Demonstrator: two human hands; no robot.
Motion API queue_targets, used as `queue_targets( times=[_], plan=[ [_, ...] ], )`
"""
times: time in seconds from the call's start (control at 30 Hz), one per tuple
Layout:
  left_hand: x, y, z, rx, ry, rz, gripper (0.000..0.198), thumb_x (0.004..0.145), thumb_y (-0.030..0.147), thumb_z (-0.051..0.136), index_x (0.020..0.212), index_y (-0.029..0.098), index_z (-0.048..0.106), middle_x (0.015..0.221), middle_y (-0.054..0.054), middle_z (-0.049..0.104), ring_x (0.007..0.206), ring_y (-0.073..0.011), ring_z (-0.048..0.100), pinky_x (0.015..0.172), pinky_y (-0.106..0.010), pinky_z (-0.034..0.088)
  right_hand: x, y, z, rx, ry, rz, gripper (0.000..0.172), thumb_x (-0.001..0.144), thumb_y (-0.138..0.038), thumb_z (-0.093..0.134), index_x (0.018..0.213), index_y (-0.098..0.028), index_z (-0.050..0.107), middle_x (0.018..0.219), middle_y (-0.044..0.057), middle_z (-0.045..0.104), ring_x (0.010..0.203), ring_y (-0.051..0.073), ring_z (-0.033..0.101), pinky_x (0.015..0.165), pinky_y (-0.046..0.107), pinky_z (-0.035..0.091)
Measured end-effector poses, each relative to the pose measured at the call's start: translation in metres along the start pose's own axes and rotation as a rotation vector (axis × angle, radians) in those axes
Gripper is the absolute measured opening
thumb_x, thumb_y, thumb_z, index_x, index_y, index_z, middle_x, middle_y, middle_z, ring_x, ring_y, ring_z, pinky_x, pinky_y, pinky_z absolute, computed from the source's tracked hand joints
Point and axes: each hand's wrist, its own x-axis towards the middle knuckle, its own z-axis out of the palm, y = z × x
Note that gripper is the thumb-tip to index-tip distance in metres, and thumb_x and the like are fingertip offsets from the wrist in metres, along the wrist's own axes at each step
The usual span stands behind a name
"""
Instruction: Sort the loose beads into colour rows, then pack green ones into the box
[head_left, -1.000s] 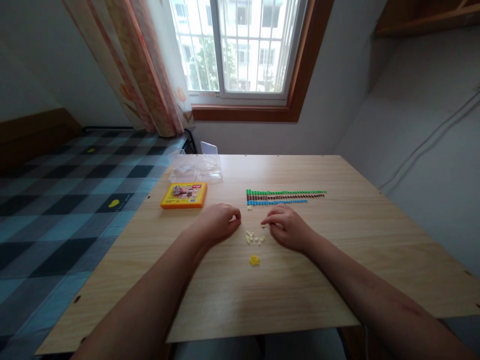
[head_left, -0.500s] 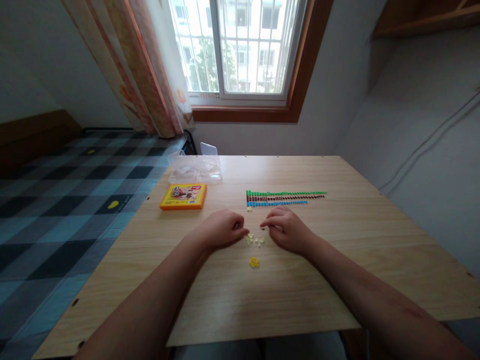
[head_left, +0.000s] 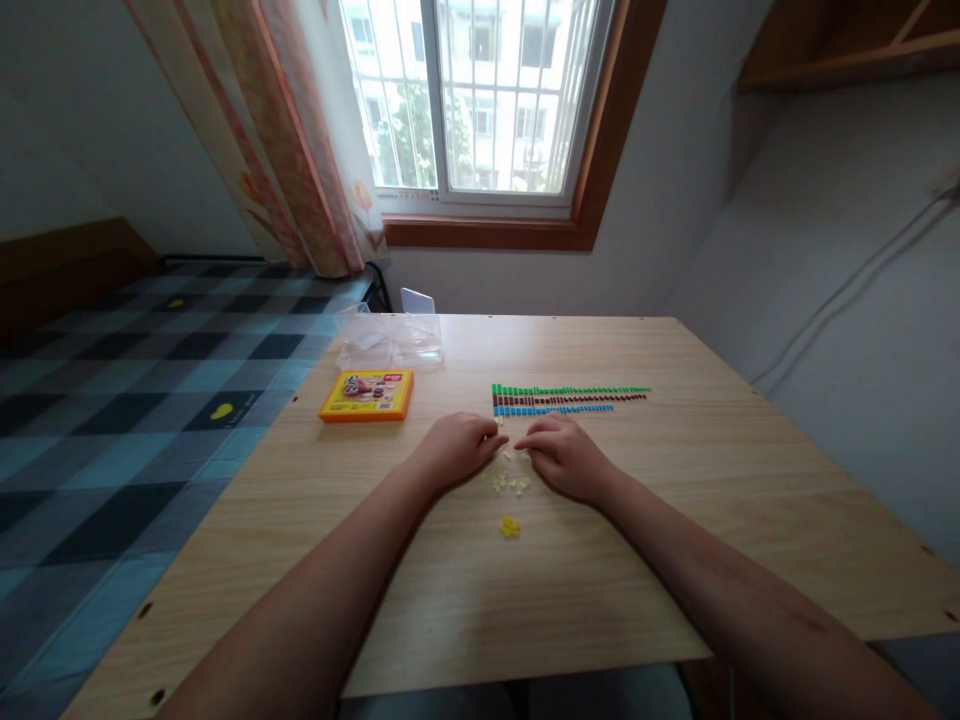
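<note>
My left hand (head_left: 466,446) is closed, its fingers curled together beside the near left end of the rows of small blocks. Whatever is pinched there is hidden or too small to name. Opposite it, my right hand (head_left: 561,457) rests low over the table with the index finger stretched out and nothing visible held. Between and below the hands lies a loose pile of small cream blocks (head_left: 508,483). Nearer me is a small heap of yellow blocks (head_left: 510,527). Beyond the hands run a green row (head_left: 570,389), a brown row (head_left: 570,398) and a blue row (head_left: 555,410).
A yellow-orange box (head_left: 366,396) with a printed lid lies on the left of the wooden table (head_left: 637,580). Behind it stands a clear plastic case (head_left: 394,342) with its compartments. A bed with a checked cover (head_left: 112,450) adjoins the left side.
My left hand has moved forward and slightly right, towards the near end of the rows. My right hand has shifted slightly left. The camera view has tilted a little.
</note>
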Motion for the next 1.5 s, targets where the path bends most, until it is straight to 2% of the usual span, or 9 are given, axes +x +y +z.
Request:
queue_targets(
  times=[0.13,0.3,0.53,0.73,0.93,1.1,1.37,1.5],
  plan=[
    [-0.007,-0.006,-0.004,-0.131,-0.033,0.067,0.023,0.089,0.032,0.057,0.093,0.024,0.079,0.081,-0.002,0.076,0.073,-0.0166,0.064,0.069,-0.027,0.044,0.000,0.000,0.001,-0.015,-0.011,-0.022,0.033,0.084,-0.003,0.058,0.100,-0.024,0.078,0.096,0.005,0.073,0.092,0.022,0.061,0.088,0.038,0.044],
    [-0.008,-0.010,-0.003,-0.174,-0.046,0.153,0.028,0.087,0.022,0.056,0.098,0.027,0.081,0.092,-0.001,0.079,0.083,-0.0168,0.068,0.075,-0.026,0.047,-0.001,0.000,0.002,0.005,-0.002,-0.036,0.035,0.082,-0.003,0.058,0.098,-0.025,0.079,0.094,0.004,0.072,0.090,0.021,0.059,0.087,0.037,0.042],
    [-0.005,-0.013,0.000,-0.148,-0.013,0.149,0.028,0.087,0.020,0.058,0.100,0.028,0.081,0.091,-0.001,0.078,0.082,-0.0168,0.069,0.073,-0.025,0.048,0.000,0.000,0.002,-0.010,-0.013,-0.049,0.037,0.082,-0.004,0.058,0.101,-0.027,0.080,0.093,0.004,0.071,0.089,0.020,0.058,0.087,0.038,0.042],
    [-0.004,-0.014,0.003,-0.148,0.024,0.115,0.029,0.086,0.019,0.057,0.100,0.028,0.081,0.093,-0.001,0.079,0.085,-0.0179,0.070,0.080,-0.027,0.051,0.000,-0.003,0.001,-0.064,-0.026,-0.023,0.033,0.083,-0.006,0.058,0.101,-0.024,0.080,0.095,0.006,0.070,0.091,0.021,0.058,0.087,0.038,0.043],
    [-0.003,-0.014,0.004,-0.142,0.043,0.072,0.030,0.084,0.018,0.056,0.099,0.026,0.081,0.095,-0.002,0.079,0.088,-0.0195,0.071,0.085,-0.029,0.053,-0.001,-0.006,0.002,-0.100,-0.036,0.019,0.025,0.092,-0.017,0.057,0.107,-0.019,0.077,0.092,0.008,0.069,0.089,0.022,0.059,0.084,0.037,0.045],
    [-0.003,-0.015,0.005,-0.142,0.051,0.075,0.030,0.084,0.018,0.056,0.099,0.025,0.081,0.096,-0.002,0.079,0.089,-0.0201,0.072,0.086,-0.030,0.053,0.000,-0.006,0.003,-0.133,-0.045,0.039,0.026,0.096,-0.019,0.055,0.109,-0.018,0.076,0.094,0.009,0.070,0.092,0.022,0.060,0.086,0.036,0.046],
    [-0.003,-0.013,0.007,-0.122,0.062,0.079,0.031,0.083,0.017,0.056,0.099,0.026,0.081,0.097,-0.002,0.079,0.090,-0.0205,0.071,0.087,-0.031,0.053,0.013,0.002,0.004,-0.168,-0.078,0.143,0.026,0.097,-0.024,0.054,0.106,-0.021,0.077,0.092,0.007,0.071,0.084,0.018,0.064,0.076,0.029,0.047],
    [-0.004,-0.014,0.008,-0.093,0.057,0.104,0.030,0.084,0.018,0.056,0.100,0.026,0.080,0.099,-0.003,0.079,0.091,-0.0212,0.071,0.087,-0.032,0.054,0.021,0.005,0.007,-0.180,-0.048,0.166,0.024,0.096,-0.024,0.054,0.098,-0.021,0.078,0.089,0.005,0.071,0.084,0.018,0.065,0.074,0.027,0.046]
  ],
)
